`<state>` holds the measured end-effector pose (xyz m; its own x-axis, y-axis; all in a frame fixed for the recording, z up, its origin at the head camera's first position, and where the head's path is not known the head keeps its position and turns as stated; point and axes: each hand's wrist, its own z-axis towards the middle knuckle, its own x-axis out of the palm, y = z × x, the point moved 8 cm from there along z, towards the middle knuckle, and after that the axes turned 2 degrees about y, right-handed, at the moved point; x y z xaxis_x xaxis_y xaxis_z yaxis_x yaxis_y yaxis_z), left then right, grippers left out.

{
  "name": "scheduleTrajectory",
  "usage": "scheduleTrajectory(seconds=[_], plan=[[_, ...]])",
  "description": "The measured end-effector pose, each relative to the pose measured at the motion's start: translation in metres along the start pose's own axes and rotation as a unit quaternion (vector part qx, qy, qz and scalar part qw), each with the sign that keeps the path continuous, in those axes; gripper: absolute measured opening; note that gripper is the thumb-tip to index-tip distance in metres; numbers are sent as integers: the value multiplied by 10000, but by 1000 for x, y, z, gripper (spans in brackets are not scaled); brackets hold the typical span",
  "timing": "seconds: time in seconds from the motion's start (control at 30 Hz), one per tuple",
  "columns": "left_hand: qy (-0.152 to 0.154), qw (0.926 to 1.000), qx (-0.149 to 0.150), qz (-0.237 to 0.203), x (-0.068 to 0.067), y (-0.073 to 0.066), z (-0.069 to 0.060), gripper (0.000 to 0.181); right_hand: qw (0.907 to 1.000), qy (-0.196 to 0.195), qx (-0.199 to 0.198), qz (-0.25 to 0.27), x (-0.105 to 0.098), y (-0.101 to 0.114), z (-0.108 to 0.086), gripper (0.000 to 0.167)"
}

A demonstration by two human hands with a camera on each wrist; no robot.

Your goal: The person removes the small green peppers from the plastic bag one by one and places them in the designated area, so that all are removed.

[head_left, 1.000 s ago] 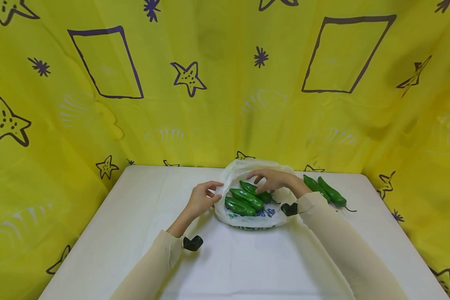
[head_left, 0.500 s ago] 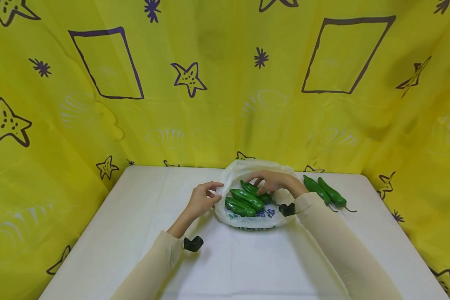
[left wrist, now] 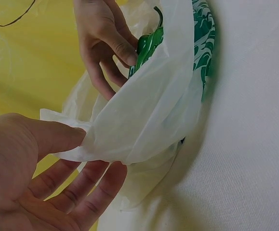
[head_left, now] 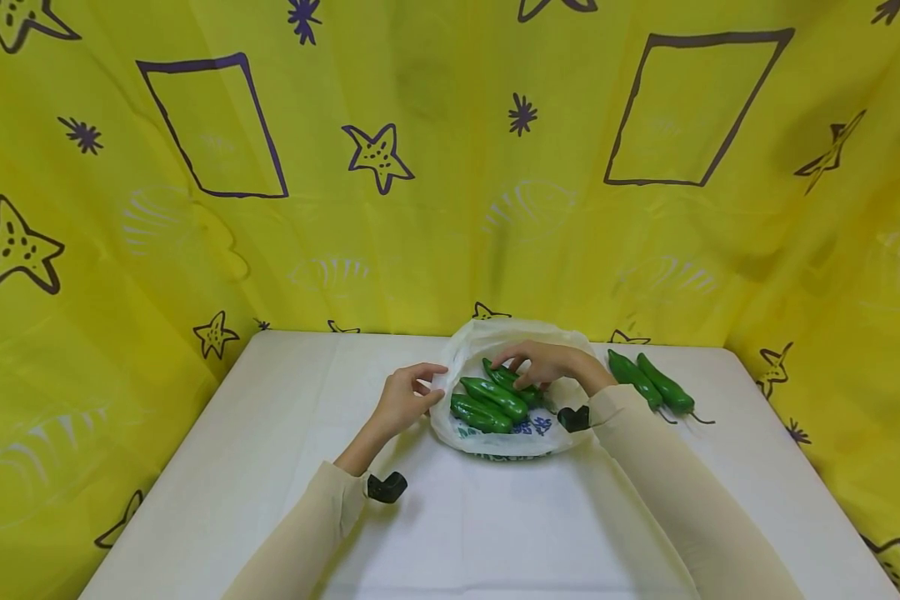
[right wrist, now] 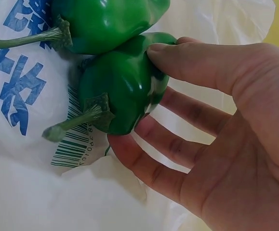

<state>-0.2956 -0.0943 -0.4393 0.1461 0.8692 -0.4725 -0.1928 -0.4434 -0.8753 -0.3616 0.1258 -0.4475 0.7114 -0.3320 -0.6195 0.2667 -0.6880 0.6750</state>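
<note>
A thin white plastic bag (head_left: 457, 440) with blue and green print lies with its mouth spread on the table. My left hand (head_left: 405, 393) pinches the bag's left rim between thumb and fingers, as the left wrist view shows with the bag edge (left wrist: 105, 137). Inside the bag are three long green peppers; two of them, the middle pepper (head_left: 493, 398) and the front pepper (head_left: 480, 414), lie side by side. My right hand (head_left: 546, 362) reaches in from the right and holds the rear green pepper (right wrist: 115, 86), thumb on top and fingers curled beneath; its stem points away from the palm.
Two more green peppers, one nearer the bag (head_left: 634, 377) and one farther right (head_left: 667, 385), lie on the white-covered table (head_left: 480, 533). A yellow patterned curtain (head_left: 450, 208) closes off the back and both sides. Black wrist mounts (head_left: 387, 487) sit at the sleeve cuffs.
The right hand has dipped slightly and closed around the rear pepper, which has shifted a little. The left hand has stayed in place at the bag rim.
</note>
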Motion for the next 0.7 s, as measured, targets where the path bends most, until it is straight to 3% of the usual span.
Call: scheduleTrajectory(seconds=[0.7], plan=[[-7,10000,23,0,0,-2,0,36,10000,-77,14,-1,-1,2,1,47]])
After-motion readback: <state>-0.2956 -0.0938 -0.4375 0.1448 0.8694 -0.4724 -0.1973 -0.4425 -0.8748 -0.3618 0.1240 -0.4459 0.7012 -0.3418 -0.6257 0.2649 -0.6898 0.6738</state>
